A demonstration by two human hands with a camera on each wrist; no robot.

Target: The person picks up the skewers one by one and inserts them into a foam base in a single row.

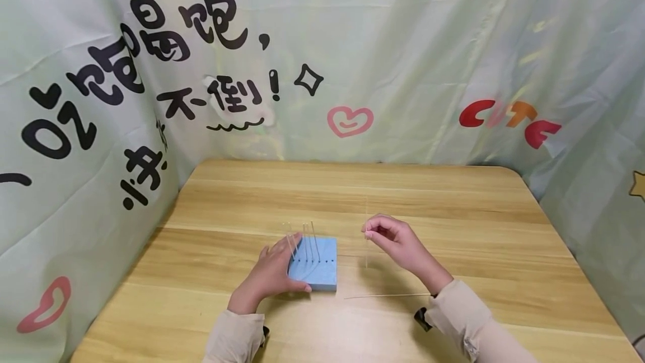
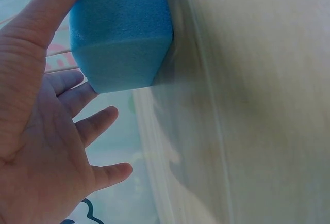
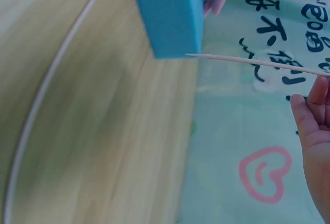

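Note:
A blue foam block (image 1: pixel 327 278) lies on the table with a row of small dark holes along its top. Several thin wooden skewers (image 1: pixel 315 241) stand upright from the holes on its left part. My left hand (image 1: pixel 272 273) grips the block's left side, thumb at the near face and index finger behind; in the left wrist view its ring and little fingers spread free. To the right of the block, my right hand (image 1: pixel 398 242) pinches another skewer (image 3: pixel 242 59) between thumb and fingertips. That skewer hangs near vertical, its pointed lower end beside the block in the right wrist view.
One more skewer (image 1: pixel 388 296) lies flat on the wooden table (image 1: pixel 453 206), near my right sleeve. A printed curtain (image 1: pixel 403 43) encloses the table at the back and sides.

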